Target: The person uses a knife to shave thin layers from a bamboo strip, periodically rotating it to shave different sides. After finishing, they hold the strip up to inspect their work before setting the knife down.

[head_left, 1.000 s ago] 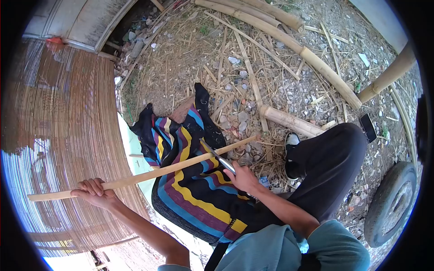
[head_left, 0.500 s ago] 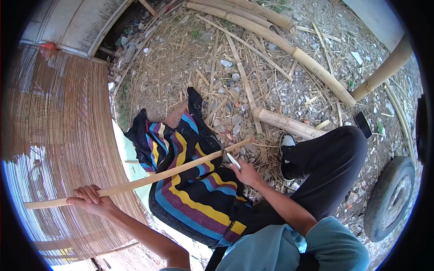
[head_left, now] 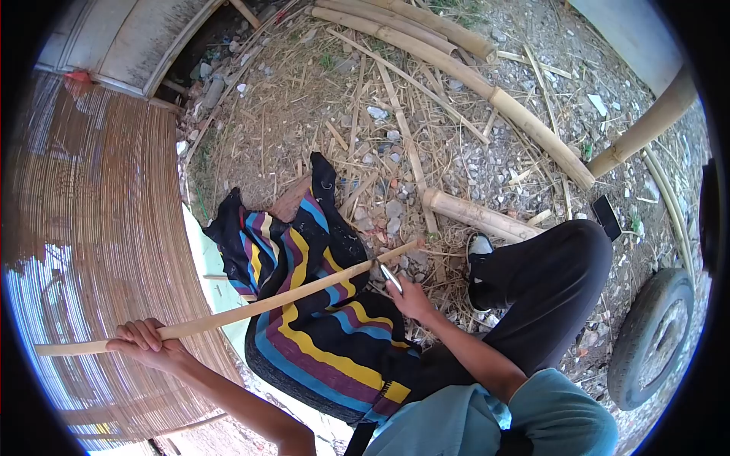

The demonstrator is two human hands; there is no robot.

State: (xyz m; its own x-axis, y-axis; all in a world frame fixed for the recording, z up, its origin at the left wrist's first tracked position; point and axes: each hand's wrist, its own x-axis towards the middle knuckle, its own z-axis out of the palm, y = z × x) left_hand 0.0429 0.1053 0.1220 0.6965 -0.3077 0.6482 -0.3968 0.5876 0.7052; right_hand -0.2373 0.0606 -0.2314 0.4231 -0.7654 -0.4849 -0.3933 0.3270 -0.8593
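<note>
A long split bamboo strip (head_left: 251,308) slants over my lap, its far end up and to the right. My left hand (head_left: 146,343) is closed round the strip near its lower left end. In my right hand (head_left: 413,299) is a knife with a silvery handle (head_left: 391,278); its dark blade meets the strip near the far end. Under the strip, a striped cloth (head_left: 327,365) in black, yellow, blue and maroon covers my leg. The blade's edge is too small to make out.
Bamboo poles (head_left: 532,133) lie on the stony, straw-strewn ground, and a cut bamboo piece (head_left: 479,215) rests beside my shoe (head_left: 479,247). At right are a phone (head_left: 607,217) and a tyre (head_left: 652,340). A slatted screen (head_left: 114,220) stands at left.
The whole view has shifted slightly. Both hands keep their grips, and the knife stays against the strip near its far end.
</note>
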